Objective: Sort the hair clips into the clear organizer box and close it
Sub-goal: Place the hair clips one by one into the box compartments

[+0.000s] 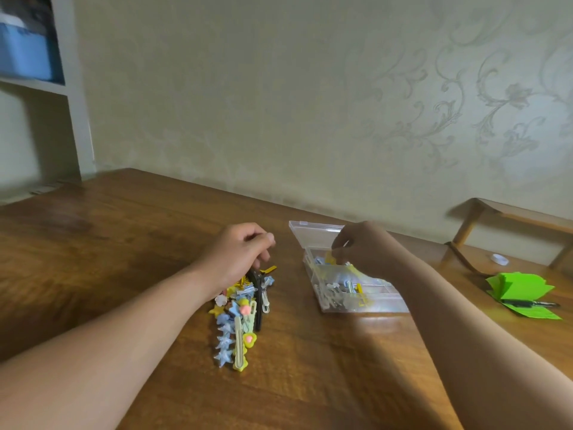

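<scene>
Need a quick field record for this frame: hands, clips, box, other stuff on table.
left hand: over the far end of the clip pile, fingers curled down at it; grip unclear
right hand: over the organizer box, pinching a yellow clip
clip pile: loose on the table, left of the box
organizer box: lid open, clips in compartments
table: wood
also present: green paper, pen, tape roll at right

Bare forearms, no sleeves, two hands
</scene>
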A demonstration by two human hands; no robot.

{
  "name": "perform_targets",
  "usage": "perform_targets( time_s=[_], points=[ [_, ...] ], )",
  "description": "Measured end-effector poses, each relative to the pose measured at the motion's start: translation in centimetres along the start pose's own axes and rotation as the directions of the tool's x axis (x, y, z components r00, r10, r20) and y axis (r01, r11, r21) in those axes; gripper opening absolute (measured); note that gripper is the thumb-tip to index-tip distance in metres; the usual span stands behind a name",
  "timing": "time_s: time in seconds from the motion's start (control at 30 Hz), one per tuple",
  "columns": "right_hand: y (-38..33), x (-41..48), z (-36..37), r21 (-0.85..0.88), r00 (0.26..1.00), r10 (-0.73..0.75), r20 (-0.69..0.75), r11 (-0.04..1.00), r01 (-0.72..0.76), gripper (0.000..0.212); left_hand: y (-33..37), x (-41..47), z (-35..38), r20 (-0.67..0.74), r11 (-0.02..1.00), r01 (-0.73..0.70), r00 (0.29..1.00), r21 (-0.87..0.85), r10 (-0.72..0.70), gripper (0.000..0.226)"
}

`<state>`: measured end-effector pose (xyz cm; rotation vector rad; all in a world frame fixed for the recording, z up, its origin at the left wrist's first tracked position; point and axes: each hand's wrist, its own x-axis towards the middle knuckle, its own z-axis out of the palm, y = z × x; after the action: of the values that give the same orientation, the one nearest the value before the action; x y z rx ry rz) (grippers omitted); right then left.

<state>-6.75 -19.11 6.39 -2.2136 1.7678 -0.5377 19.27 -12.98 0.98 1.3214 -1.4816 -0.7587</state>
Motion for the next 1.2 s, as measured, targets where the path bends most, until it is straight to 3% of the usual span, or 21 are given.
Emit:
perform_targets(
  time_s=[0.17,0.23,0.43,0.77,0.87,0.97,1.1,1.2],
  points=[
    [1.8,-2.5,-0.4,0.059,0.993,-0.038,-0.108,0.997,0.045,0.009,0.1,0.0,-0.1,0.003,1.0,0.009,1.0,-0.028,-0.008,0.022],
    [2.6,-4.2,-0.4,0.099,0.995,-0.054,-0.081,0.993,0.062,0.008,0.1,0.1,-0.1,0.001,0.999,0.01,1.0,-0.042,-0.01,0.023],
    [1.7,-5.4,1.5,-0.003,0.985,-0.009,-0.171,1.0,0.009,0.006,0.0,0.4,-0.3,-0.027,0.997,0.009,1.0,-0.081,-0.011,0.023],
    [-1.7,-4.3,3.3,-0.04,0.981,0.057,-0.184,0.997,-0.065,0.018,-0.4,0.9,-1.3,-0.085,0.99,0.034,0.995,-0.139,-0.046,0.022],
    [-2.4,-4.7,3.0,-0.128,0.949,-0.033,-0.313,0.992,-0.008,0.026,-0.6,1.3,-1.8,-0.116,0.986,0.035,0.992,-0.162,-0.054,0.023],
    [-4.6,-5.7,2.9,-0.145,0.905,-0.203,-0.374,0.977,0.159,0.017,-0.7,1.7,-2.0,-0.148,0.981,0.053,0.986,-0.187,-0.081,0.024],
    [-8.0,-7.7,4.0,-0.214,0.839,-0.493,-0.23,0.867,0.45,0.013,-0.9,2.2,-2.1,-0.175,0.969,0.09,0.976,-0.23,-0.132,0.027],
    [-9.3,-9.2,4.3,-0.195,0.836,-0.545,-0.064,0.829,0.525,0.019,-1.2,2.4,-1.9,-0.16,0.964,0.115,0.975,-0.239,-0.156,0.022]
  ],
)
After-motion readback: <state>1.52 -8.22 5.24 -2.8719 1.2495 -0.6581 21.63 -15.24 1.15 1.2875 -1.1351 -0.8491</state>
